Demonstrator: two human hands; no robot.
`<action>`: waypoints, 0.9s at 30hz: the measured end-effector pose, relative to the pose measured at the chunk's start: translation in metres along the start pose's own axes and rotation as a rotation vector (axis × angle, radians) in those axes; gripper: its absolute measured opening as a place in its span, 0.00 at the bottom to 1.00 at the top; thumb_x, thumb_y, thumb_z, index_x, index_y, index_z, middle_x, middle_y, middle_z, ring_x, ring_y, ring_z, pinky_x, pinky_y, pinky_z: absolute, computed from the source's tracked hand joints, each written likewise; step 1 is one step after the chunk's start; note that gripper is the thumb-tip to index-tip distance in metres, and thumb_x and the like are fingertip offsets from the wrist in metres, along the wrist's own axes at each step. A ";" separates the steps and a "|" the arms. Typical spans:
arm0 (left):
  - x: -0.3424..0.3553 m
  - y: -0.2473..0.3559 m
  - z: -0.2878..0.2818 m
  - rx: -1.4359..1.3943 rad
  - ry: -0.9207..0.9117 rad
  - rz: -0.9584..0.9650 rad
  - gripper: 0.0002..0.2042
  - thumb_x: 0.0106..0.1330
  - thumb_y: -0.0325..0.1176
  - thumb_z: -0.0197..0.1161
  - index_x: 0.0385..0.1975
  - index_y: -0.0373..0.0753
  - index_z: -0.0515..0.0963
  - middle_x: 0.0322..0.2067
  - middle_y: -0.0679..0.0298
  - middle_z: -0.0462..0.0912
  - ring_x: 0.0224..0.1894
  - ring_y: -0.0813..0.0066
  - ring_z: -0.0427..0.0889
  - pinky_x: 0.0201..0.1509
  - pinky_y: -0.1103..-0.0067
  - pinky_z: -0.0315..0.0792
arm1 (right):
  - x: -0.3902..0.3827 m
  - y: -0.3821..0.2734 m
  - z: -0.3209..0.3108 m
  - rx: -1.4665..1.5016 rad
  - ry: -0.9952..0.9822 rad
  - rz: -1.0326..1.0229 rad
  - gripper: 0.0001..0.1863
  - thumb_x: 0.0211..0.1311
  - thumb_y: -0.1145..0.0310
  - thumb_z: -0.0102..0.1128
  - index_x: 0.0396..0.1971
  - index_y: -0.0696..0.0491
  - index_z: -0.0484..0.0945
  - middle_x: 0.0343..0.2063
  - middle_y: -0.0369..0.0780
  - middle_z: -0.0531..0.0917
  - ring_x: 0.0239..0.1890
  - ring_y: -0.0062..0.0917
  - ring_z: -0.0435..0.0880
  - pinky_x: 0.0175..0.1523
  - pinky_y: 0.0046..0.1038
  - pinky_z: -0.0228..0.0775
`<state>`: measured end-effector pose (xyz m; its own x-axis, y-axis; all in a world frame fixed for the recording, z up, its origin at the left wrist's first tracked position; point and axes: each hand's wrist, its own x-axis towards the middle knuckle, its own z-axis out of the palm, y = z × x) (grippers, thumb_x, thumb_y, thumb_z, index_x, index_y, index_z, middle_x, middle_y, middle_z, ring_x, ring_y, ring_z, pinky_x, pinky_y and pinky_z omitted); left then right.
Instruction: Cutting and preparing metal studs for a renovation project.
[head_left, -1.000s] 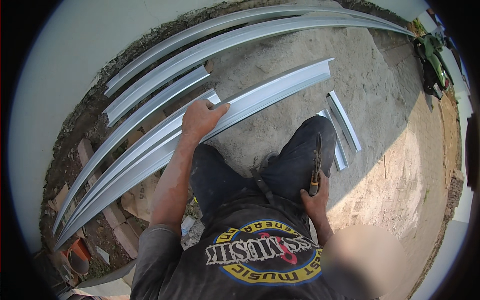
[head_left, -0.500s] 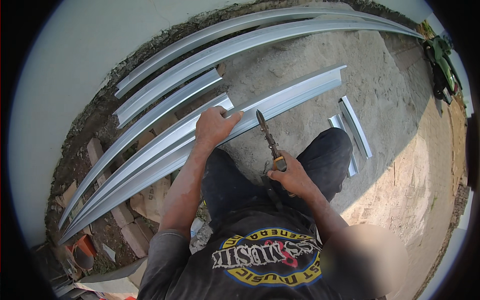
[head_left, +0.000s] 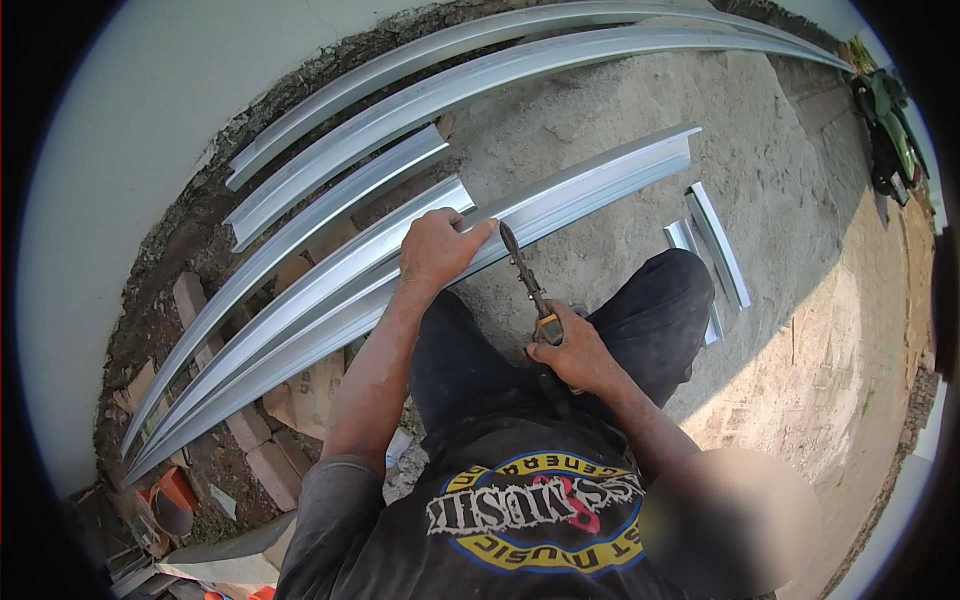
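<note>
A long silver metal channel (head_left: 610,180) lies slanted across in front of my knees. My left hand (head_left: 440,248) is closed over its upper edge, thumb pointing right along the metal, with the fingertips hidden. In my right hand (head_left: 575,350) is a pair of tin snips (head_left: 525,270), gripped by its handles near my right thigh. The dark blades point up and slightly left. Their tip overlaps the channel's near side just right of my left thumb; whether it touches the metal I cannot tell. Beside my left hand ends a shorter channel (head_left: 400,222).
Farther off lie another channel (head_left: 340,190) and two long ones (head_left: 480,80) along the pale wall (head_left: 180,150). Two short cut pieces (head_left: 718,245) rest right of my right knee. Bricks (head_left: 270,465) and an orange pot (head_left: 175,492) are at lower left. A green machine (head_left: 890,130) stands far right.
The snips' tip has moved left, closer to my left thumb and over the channel. My left hand keeps its hold. The whole view has shifted slightly.
</note>
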<state>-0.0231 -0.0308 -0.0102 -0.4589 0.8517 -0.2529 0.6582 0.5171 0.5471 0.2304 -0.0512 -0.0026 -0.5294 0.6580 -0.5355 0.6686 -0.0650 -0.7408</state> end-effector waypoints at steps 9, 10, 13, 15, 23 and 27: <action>-0.001 -0.004 0.006 -0.032 -0.033 0.016 0.32 0.56 0.60 0.69 0.38 0.29 0.87 0.33 0.44 0.88 0.38 0.51 0.89 0.46 0.65 0.80 | 0.009 -0.008 -0.005 -0.042 -0.009 0.006 0.36 0.56 0.63 0.68 0.63 0.62 0.68 0.43 0.58 0.84 0.49 0.50 0.85 0.57 0.40 0.75; 0.000 -0.006 0.007 -0.033 -0.029 0.013 0.32 0.56 0.60 0.69 0.38 0.29 0.87 0.33 0.44 0.88 0.38 0.51 0.89 0.46 0.65 0.80 | 0.012 -0.005 -0.005 -0.066 -0.010 -0.002 0.36 0.56 0.64 0.68 0.63 0.63 0.68 0.44 0.58 0.84 0.50 0.49 0.85 0.57 0.40 0.74; 0.002 -0.012 0.010 -0.044 -0.010 0.043 0.32 0.55 0.60 0.70 0.36 0.29 0.87 0.31 0.45 0.88 0.36 0.52 0.88 0.44 0.65 0.80 | 0.017 -0.001 -0.007 -0.075 -0.048 -0.003 0.35 0.56 0.63 0.69 0.62 0.63 0.68 0.45 0.58 0.83 0.51 0.49 0.84 0.57 0.41 0.74; 0.004 -0.012 0.007 -0.027 -0.019 0.087 0.33 0.53 0.62 0.71 0.35 0.29 0.87 0.30 0.45 0.87 0.34 0.52 0.88 0.42 0.65 0.79 | 0.019 0.003 -0.005 -0.067 -0.047 -0.024 0.34 0.56 0.64 0.69 0.61 0.63 0.69 0.44 0.58 0.83 0.50 0.50 0.83 0.56 0.41 0.74; 0.028 -0.022 -0.059 -0.133 -0.494 0.319 0.32 0.49 0.59 0.78 0.35 0.30 0.85 0.28 0.55 0.86 0.33 0.66 0.85 0.40 0.69 0.77 | 0.007 0.038 0.010 -0.020 0.103 -0.331 0.28 0.53 0.72 0.66 0.54 0.60 0.70 0.40 0.55 0.81 0.46 0.52 0.82 0.53 0.42 0.73; 0.026 -0.032 -0.062 -0.423 -1.110 0.020 0.37 0.48 0.55 0.81 0.48 0.28 0.80 0.36 0.57 0.87 0.39 0.67 0.84 0.47 0.73 0.75 | 0.002 0.040 0.012 0.025 0.120 -0.404 0.27 0.51 0.74 0.66 0.53 0.60 0.70 0.39 0.55 0.80 0.46 0.53 0.82 0.51 0.42 0.73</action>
<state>-0.0931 -0.0307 0.0155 0.4549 0.5742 -0.6807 0.3145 0.6115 0.7261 0.2494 -0.0619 -0.0380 -0.6808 0.7170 -0.1496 0.4060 0.1994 -0.8919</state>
